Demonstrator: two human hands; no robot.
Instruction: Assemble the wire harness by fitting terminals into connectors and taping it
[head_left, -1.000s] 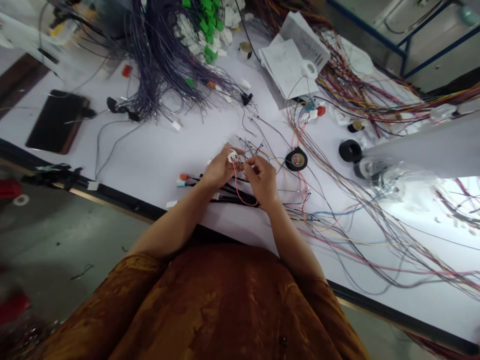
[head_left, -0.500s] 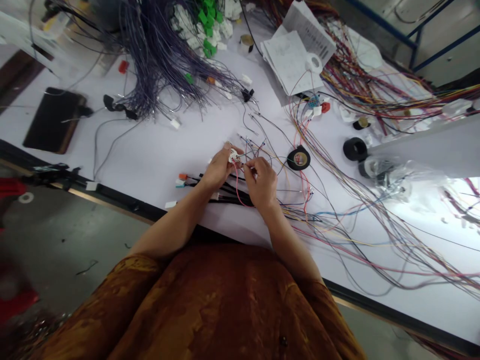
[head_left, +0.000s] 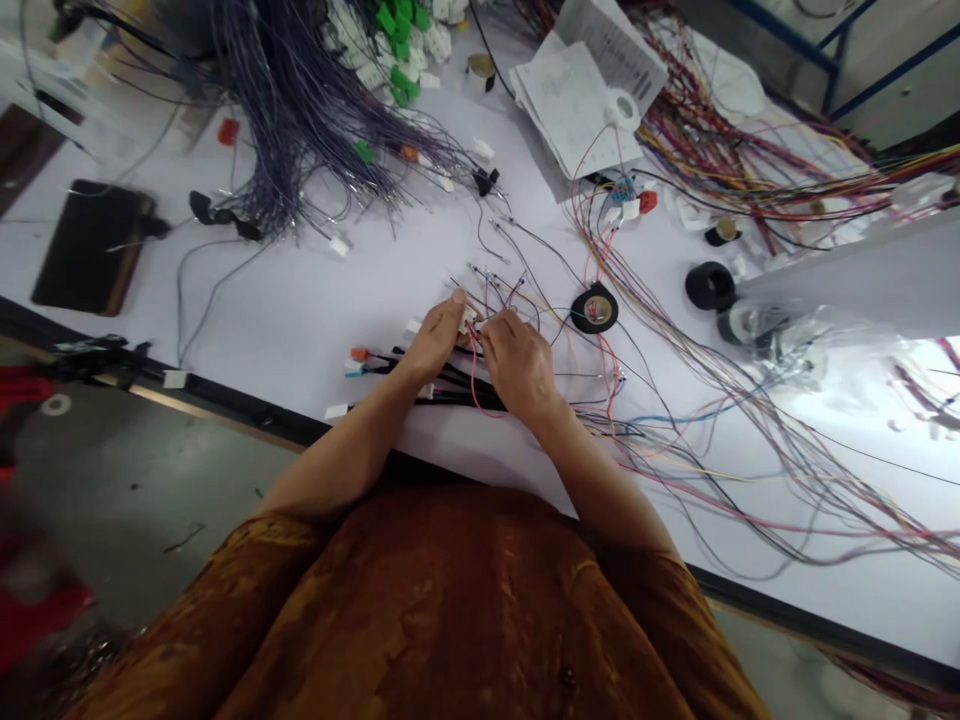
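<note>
My left hand (head_left: pixel 438 338) grips a small white connector (head_left: pixel 469 318) between thumb and fingers. A red wire (head_left: pixel 473 372) loops down from that connector. Pinched close against its right side is my right hand (head_left: pixel 519 362), fingers together; they seem to hold a thin wire, mostly hidden by the fingertips. Several black-sleeved cables (head_left: pixel 450 380) lie under and between the hands, ending at the left in an orange connector (head_left: pixel 360 354) and a white connector (head_left: pixel 337 411). Loose wire ends with metal terminals (head_left: pixel 495 280) spread out just beyond the hands.
A roll of black tape (head_left: pixel 595 308) lies right of my hands. Purple wires (head_left: pixel 292 120) and green connectors (head_left: pixel 403 85) are heaped at the back left, near a dark phone-like object (head_left: pixel 91 247). Papers (head_left: pixel 574 110) lie at the back; long wires (head_left: pixel 720 370) run off to the right.
My right hand has moved slightly left, its fingertips now up against the connector. The left hand keeps its hold. The whole view has shifted a little.
</note>
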